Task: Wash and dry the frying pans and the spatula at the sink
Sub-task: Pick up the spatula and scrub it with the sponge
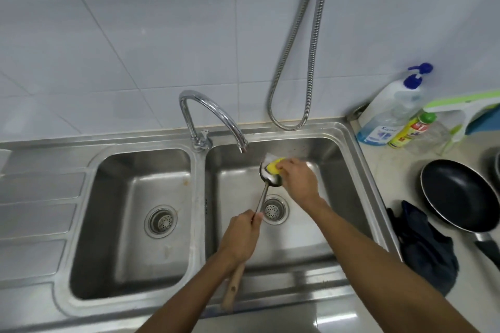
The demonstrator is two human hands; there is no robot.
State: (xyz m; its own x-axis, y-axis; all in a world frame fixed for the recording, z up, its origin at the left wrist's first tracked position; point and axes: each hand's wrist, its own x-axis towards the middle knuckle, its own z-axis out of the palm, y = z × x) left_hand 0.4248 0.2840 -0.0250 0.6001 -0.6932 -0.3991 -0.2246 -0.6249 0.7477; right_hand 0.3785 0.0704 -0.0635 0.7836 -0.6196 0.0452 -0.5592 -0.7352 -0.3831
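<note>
Gripping the spatula [262, 199] over the right basin of the sink [200, 178] is the left hand [240, 235]; the right hand [297, 181] clutches a sponge [273, 166] against the blade. A frying pan [457, 194] lies at the right edge of the counter [392, 170].

The left basin [130, 192] stands open from above, only its drain strainer [161, 221] at the bottom. Over the right basin [311, 238] the faucet [216, 113] arches in from behind, while the left hand [240, 235], the right hand [296, 178] with its sponge [274, 166] and the spatula [266, 184] fill its middle. Rightward, the table [378, 167] is crowded by a frying pan [457, 194], a dark cloth [424, 246] and bottles [387, 116].
</note>
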